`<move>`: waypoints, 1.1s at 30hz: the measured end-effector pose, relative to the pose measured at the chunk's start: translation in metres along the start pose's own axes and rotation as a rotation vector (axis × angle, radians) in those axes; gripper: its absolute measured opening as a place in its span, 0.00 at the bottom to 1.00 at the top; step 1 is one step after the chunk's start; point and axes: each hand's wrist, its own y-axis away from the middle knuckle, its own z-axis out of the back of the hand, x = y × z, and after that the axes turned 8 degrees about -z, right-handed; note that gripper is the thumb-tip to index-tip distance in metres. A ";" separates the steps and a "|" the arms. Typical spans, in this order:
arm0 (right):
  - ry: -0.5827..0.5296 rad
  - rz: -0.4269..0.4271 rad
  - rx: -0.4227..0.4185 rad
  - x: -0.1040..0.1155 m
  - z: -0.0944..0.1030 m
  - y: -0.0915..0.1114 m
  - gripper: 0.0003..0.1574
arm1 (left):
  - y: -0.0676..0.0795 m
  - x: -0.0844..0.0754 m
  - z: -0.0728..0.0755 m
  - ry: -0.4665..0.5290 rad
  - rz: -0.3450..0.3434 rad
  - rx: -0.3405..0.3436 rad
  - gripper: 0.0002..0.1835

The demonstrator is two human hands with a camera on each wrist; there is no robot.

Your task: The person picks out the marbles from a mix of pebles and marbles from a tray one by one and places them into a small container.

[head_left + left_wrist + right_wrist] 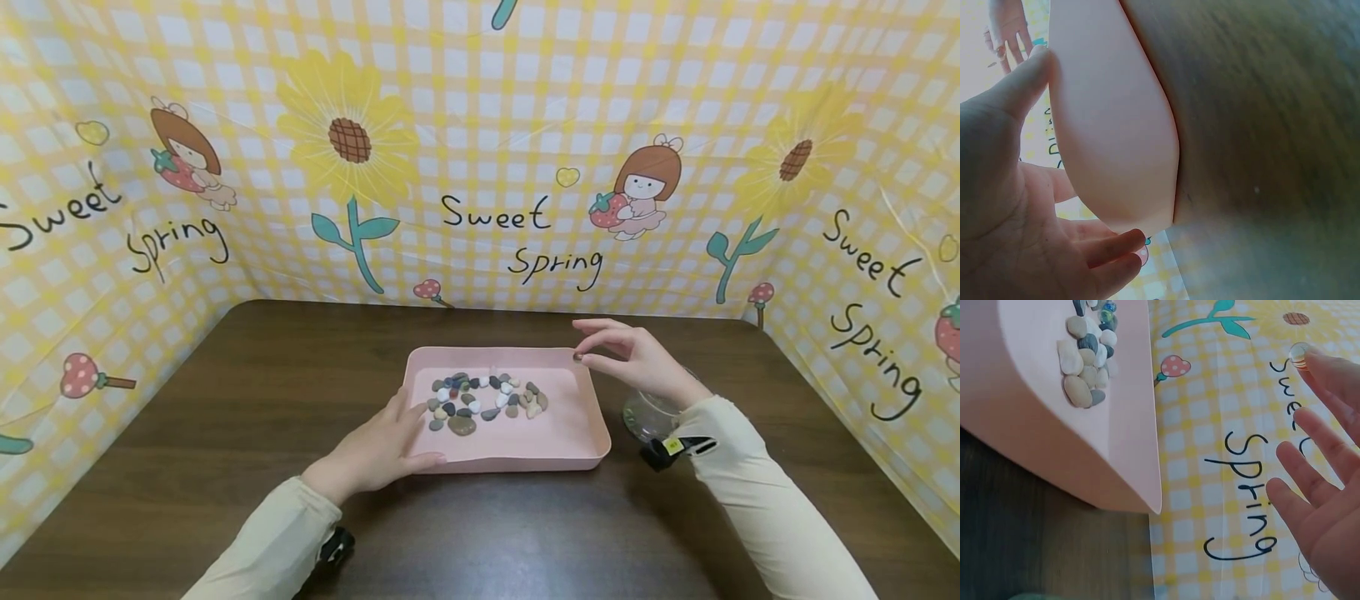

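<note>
A pink tray (525, 464) holds pebbles (462, 426) laid out in a ring with a small cluster at its right. My left hand (375, 446) rests against the tray's near left corner. Its thumb touches the front rim and its loosely extended fingers lie along the left side. Over the far right corner, my right hand (637, 362) pinches a small glass marble (1299, 356) with coloured stripes between thumb and index finger. The other fingers of that hand are spread. A few shiny glass marbles (1108, 312) lie among the pebbles in the right wrist view.
A clear glass jar (648, 414) stands right of the tray, partly hidden behind my right wrist. The dark wooden table (187, 433) runs back to a yellow checked cloth (480, 150) that hangs around its far side and both flanks.
</note>
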 end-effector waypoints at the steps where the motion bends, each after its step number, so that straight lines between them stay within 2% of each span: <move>1: -0.006 -0.005 -0.005 -0.001 0.001 0.002 0.11 | 0.000 0.000 0.000 -0.001 0.000 0.001 0.44; 15: -0.054 0.090 -0.114 -0.024 0.013 0.028 0.10 | -0.001 -0.001 0.000 -0.004 0.001 0.004 0.42; 26: -0.052 0.023 -0.201 -0.037 0.023 0.046 0.10 | -0.001 -0.002 0.001 -0.002 0.004 0.002 0.42; 33: -0.084 0.046 -0.277 -0.048 0.026 0.057 0.11 | 0.000 -0.001 0.000 0.001 0.000 -0.005 0.43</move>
